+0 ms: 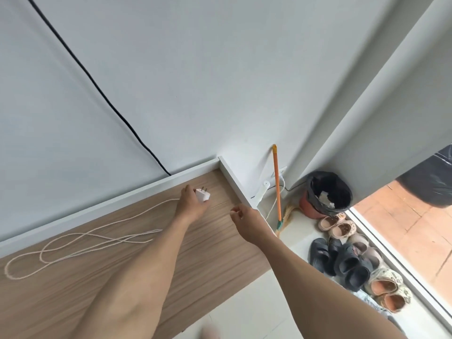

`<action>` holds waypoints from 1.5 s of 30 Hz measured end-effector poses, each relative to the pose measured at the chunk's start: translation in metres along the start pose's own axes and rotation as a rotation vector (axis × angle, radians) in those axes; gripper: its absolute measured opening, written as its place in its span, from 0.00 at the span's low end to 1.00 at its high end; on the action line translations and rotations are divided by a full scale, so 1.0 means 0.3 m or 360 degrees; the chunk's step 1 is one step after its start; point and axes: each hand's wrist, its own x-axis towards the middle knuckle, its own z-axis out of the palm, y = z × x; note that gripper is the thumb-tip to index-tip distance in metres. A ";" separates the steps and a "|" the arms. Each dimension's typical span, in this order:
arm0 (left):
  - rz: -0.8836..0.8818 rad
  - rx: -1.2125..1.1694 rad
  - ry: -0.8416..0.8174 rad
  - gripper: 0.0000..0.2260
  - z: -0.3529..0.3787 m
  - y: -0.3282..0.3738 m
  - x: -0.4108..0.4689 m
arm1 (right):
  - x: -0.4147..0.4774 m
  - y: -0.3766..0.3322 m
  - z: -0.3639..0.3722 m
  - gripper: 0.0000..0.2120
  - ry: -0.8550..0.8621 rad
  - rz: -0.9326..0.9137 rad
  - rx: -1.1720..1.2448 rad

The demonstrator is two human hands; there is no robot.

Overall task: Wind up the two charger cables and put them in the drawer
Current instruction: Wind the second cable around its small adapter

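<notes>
Along the desk's (215,253) left stretch, a pale charger cable (80,243) lies in loose, unwound loops on the wood-grain top, one strand running toward the far right corner. Nearer that corner, the right hand (247,222) pinches a thin strand of cable between thumb and fingertips, close to the right edge. Just beyond, the left hand (193,204) is closed around a white plug adapter (202,195), prongs pointing away, close to the white back rim.

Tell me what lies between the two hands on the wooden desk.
Head view: only bare wooden desktop and a thin taut cable strand between left hand and right hand.
</notes>
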 end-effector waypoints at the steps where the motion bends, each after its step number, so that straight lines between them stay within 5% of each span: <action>1: -0.0066 -0.0219 0.0041 0.23 -0.029 0.034 -0.017 | 0.000 -0.023 0.000 0.11 0.0000 -0.0021 0.0051; 7: 0.0084 -0.0976 -0.0078 0.15 -0.268 0.248 -0.137 | -0.016 -0.207 -0.019 0.18 -0.0121 -0.0193 0.0583; 17: 0.0324 -0.1144 0.0228 0.11 -0.664 0.441 -0.467 | -0.231 -0.540 -0.104 0.15 -0.0419 -0.0747 0.0958; 24: 0.0649 -0.1075 0.0302 0.13 -0.907 0.423 -0.737 | -0.313 -0.673 -0.231 0.13 -0.0156 -0.1179 0.0198; 31: 0.0732 -0.0474 0.0292 0.07 -0.985 0.294 -0.922 | -0.431 -0.886 -0.420 0.12 -0.0083 -0.1455 -0.0051; 39: 0.0614 -0.0156 0.0785 0.08 -1.044 0.299 -0.931 | -0.554 -1.030 -0.452 0.12 0.0090 -0.1653 -0.0351; 45: 0.0430 -0.0828 0.0835 0.11 -1.033 0.332 -0.843 | -0.603 -0.976 -0.405 0.12 0.0572 -0.1740 -0.0545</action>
